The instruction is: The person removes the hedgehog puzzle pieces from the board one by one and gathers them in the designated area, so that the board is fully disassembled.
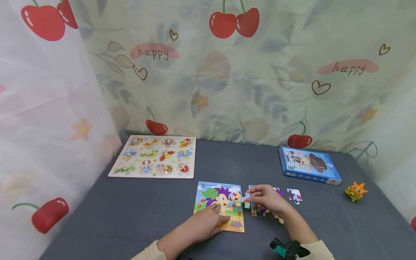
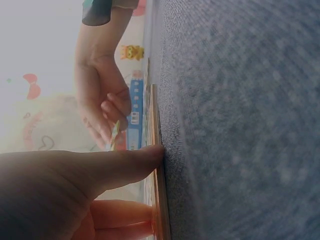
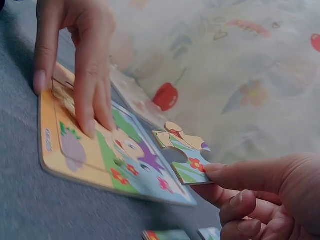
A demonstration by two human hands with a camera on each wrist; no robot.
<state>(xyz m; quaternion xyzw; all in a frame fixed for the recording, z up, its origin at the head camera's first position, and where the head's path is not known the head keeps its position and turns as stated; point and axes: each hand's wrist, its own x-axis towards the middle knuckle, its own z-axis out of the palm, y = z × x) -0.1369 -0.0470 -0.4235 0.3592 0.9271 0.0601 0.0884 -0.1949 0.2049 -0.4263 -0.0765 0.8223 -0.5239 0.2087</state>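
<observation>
A hedgehog jigsaw board [image 1: 242, 224] lies on the dark table in front of me. My left hand [image 1: 208, 222] rests on it, fingertips pressing its face and thumb at its near edge, as the left wrist view shows. Just over the board's right edge my right hand [image 1: 269, 199] pinches a jigsaw piece [image 3: 192, 162] between thumb and fingers. Red flower and green leaf print shows on that tilted piece, raised above the board in the right wrist view. More loose jigsaw pieces [image 1: 295, 195] lie to the right, some partly covered by the right hand.
An insect puzzle board [image 1: 194, 159] lies at the back left. At the back right sits a blue box [image 1: 308, 166], with a spiky orange and yellow toy [image 1: 356, 191] near the right edge. Printed curtains [image 1: 208, 90] rise behind the table and along its sides.
</observation>
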